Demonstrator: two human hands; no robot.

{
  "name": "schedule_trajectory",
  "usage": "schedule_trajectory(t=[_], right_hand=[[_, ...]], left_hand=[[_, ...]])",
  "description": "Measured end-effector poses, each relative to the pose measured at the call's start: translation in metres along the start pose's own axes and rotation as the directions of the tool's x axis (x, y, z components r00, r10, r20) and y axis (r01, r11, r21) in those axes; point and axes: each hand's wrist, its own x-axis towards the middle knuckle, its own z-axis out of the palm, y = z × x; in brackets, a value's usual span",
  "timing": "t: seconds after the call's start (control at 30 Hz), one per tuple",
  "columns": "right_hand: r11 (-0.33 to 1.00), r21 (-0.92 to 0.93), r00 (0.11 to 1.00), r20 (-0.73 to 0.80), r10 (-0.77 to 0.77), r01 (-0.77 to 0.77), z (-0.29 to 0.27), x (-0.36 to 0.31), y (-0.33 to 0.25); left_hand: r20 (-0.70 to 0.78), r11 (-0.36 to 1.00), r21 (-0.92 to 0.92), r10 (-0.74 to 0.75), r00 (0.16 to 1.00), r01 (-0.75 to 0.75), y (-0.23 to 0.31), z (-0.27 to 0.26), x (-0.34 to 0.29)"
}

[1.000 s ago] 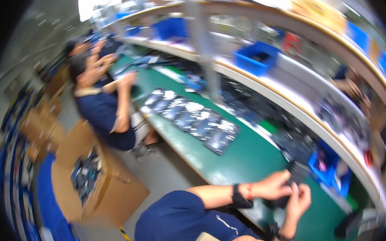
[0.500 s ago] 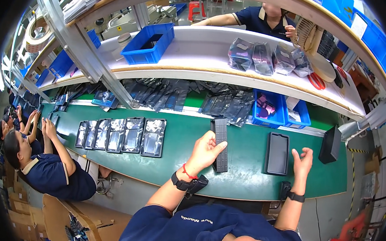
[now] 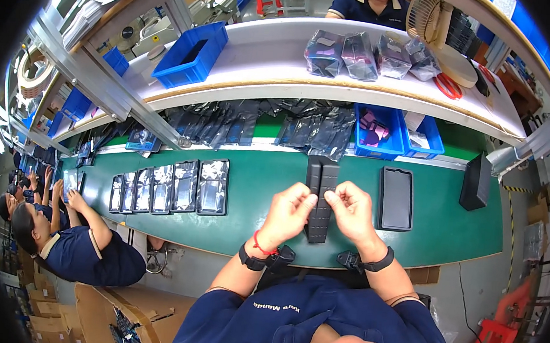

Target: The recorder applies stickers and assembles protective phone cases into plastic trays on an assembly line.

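In front of me, a stack of black plastic trays (image 3: 329, 176) stands on edge on the green bench. It looks parted into two pieces, with a gap along the top. My left hand (image 3: 290, 212) pinches the left piece between thumb and fingers. On the other side, my right hand (image 3: 350, 212) grips the right piece the same way. A single black tray (image 3: 396, 200) lies flat to the right of my hands. To the left runs a row of black trays with shiny clear-wrapped contents (image 3: 212, 187).
A black block-like stack (image 3: 475, 182) stands at the bench's right end. Dark plastic pouches (image 3: 227, 127) and blue bins (image 3: 377, 147) line the back, below a white shelf (image 3: 264, 59). Co-workers sit at left (image 3: 90, 254) and stand beyond the shelf (image 3: 372, 9).
My right hand has come left from beside the flat tray and taken hold of the stack. The stack, earlier in my left hand alone, now shows two parted pieces.
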Motion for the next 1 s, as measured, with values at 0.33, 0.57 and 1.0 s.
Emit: schedule_trajectory(t=[0.33, 0.57, 1.0], right_hand=[[0.975, 0.136, 0.98, -0.073, 0.186, -0.175, -0.033, -0.001, 0.007], [0.993, 0.063, 0.993, -0.063, 0.103, -0.1, -0.019, -0.009, 0.009], [0.987, -0.011, 0.985, -0.066, 0.162, -0.163, -0.029, -0.017, 0.004]], left_hand=[[-0.05, 0.505, 0.863, 0.069, 0.996, 0.008, -0.008, -0.046, 0.009], [0.067, 0.978, 0.182, 0.092, 0.993, -0.103, -0.001, 0.026, 0.009], [0.202, 0.965, 0.241, 0.051, 0.978, -0.1, -0.012, 0.046, 0.013]])
